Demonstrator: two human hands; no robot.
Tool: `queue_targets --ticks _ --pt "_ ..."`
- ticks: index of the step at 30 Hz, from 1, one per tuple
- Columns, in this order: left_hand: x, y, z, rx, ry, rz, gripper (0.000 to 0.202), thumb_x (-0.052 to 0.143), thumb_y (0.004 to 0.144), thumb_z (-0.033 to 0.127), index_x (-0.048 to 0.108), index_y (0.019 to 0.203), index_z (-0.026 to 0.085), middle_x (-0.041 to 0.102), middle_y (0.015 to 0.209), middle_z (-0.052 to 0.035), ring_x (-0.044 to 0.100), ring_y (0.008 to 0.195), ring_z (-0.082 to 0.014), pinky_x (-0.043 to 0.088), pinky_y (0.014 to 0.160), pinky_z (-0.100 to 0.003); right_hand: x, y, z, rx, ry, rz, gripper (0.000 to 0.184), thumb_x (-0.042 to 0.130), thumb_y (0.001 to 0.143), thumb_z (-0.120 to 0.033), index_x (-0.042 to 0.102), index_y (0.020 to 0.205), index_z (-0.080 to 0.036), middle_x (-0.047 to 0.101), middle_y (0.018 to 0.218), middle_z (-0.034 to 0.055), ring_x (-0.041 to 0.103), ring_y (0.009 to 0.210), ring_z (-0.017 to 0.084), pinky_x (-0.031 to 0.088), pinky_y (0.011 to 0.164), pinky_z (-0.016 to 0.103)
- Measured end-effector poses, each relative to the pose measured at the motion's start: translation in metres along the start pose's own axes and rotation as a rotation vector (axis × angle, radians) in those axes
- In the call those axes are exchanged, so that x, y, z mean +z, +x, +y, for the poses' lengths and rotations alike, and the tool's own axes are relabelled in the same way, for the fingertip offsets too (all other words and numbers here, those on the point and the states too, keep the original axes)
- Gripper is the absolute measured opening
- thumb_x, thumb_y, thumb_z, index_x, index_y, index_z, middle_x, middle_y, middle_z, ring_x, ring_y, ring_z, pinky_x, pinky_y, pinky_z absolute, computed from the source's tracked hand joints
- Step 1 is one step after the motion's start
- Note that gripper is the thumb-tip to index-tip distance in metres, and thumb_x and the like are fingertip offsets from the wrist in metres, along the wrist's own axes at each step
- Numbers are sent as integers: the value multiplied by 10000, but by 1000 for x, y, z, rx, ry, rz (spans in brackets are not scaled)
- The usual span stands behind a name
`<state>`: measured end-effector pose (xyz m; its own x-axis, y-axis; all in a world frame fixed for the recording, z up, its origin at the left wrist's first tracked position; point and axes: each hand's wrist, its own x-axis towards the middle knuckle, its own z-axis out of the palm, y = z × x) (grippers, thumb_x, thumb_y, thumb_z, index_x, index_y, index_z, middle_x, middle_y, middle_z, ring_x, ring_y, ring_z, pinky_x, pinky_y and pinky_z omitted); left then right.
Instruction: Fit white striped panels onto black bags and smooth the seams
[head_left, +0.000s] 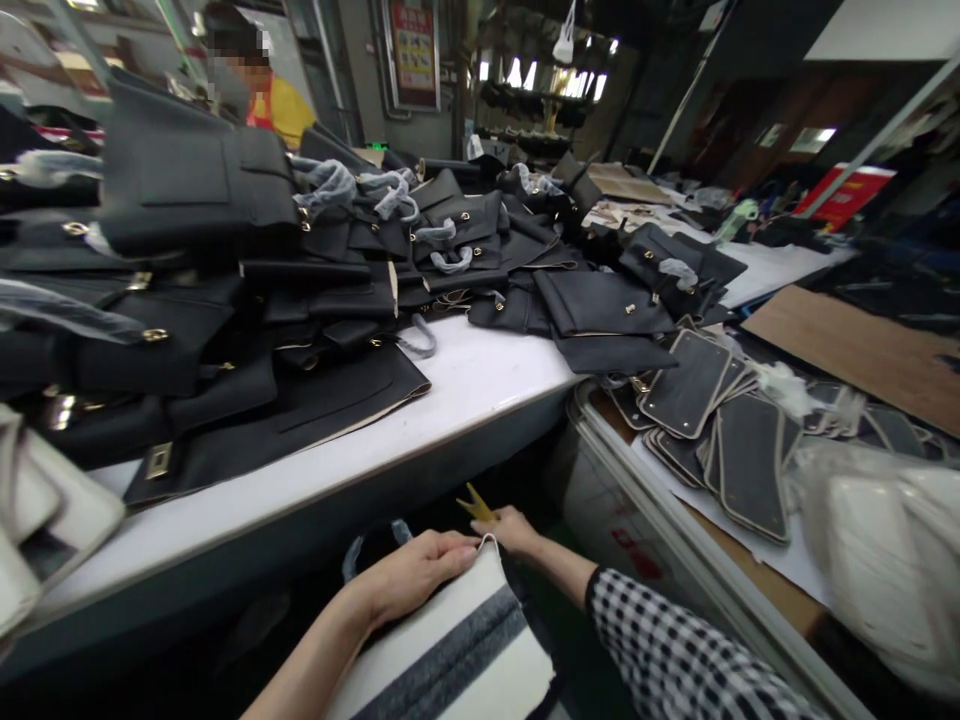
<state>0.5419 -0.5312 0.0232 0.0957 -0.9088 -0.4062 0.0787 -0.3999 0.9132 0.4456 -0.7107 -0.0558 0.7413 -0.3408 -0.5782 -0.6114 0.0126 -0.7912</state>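
Note:
My left hand (409,575) lies closed over the top edge of a white panel with a grey stripe (457,650), held low in front of me below the table edge. Just to its right, my right hand (514,528), in a black-and-white checked sleeve, is closed on small yellow-handled snips (475,503) at the panel's top corner. Something black (371,545) lies under and behind the panel; I cannot make out what it is.
A white worktable (480,385) carries heaps of black leather bag parts (225,300) with gold clasps. To the right, a lower bench (757,590) holds stacked dark panels (720,420) and plastic-wrapped white pieces (892,560). A person in yellow (281,105) works at the back left.

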Motion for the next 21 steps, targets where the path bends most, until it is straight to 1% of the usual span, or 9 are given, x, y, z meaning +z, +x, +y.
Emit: queue_targets --ticks 3,5,7,9,10,12,15,18,21 --pt "-3 3 1 40 74 37 418 519 902 519 717 1102 210 683 1068 -33 594 1024 -245 430 913 -305 -51 -6 -10 74 -91 -201 546 492 861 -651 633 766 -131 487 443 -46 456 348 105 390 376 220" --pt "-4 5 -1 53 87 55 394 538 892 498 735 1047 194 688 1028 -34 601 966 -236 434 870 -296 -80 -16 -20 95 -158 -389 603 565 751 -712 662 792 -118 531 442 -17 490 345 131 394 364 232" --pt "-3 8 -4 48 53 72 391 566 876 476 733 1059 174 696 1021 -42 604 911 -225 438 825 -293 -94 -25 -30 97 -244 -549 568 738 602 -635 684 792 -102 596 488 21 532 371 154 402 367 239" --pt "-1 10 -8 10 16 126 457 616 842 465 688 1165 151 700 1004 -53 603 863 -212 439 779 -291 -95 -28 -38 47 -324 -618 522 815 535 -524 697 825 -106 661 591 44 579 443 162 419 402 234" --pt "0 10 -10 -16 3 166 533 646 818 461 639 1243 139 698 984 -54 600 838 -204 438 756 -290 -92 -27 -41 -5 -359 -607 488 803 568 -503 699 852 -120 679 649 38 593 491 154 424 434 225" --pt "2 12 -13 -58 -13 248 719 700 770 450 506 1378 120 687 920 -43 588 779 -185 429 710 -283 -83 -21 -48 -144 -435 -507 391 703 707 -520 694 831 -150 671 691 12 578 554 128 394 488 205" --pt "5 13 -14 -65 -43 301 885 734 737 400 336 1476 119 670 829 -12 556 692 -155 402 643 -269 -72 -11 -60 -357 -581 -274 461 531 857 -562 650 652 -167 600 607 11 534 603 134 314 548 228" --pt "6 13 -12 -64 -79 321 969 742 735 350 214 1515 121 666 771 2 529 651 -142 377 611 -259 -64 -6 -74 -505 -689 -145 512 559 836 -598 621 555 -175 616 599 53 567 708 190 287 619 269" --pt "7 12 -7 -65 -100 319 959 734 754 350 198 1520 138 651 744 16 523 631 -142 368 585 -249 -56 -3 -87 -749 -952 -152 539 522 868 -606 661 584 -170 675 628 97 595 687 207 270 621 289"
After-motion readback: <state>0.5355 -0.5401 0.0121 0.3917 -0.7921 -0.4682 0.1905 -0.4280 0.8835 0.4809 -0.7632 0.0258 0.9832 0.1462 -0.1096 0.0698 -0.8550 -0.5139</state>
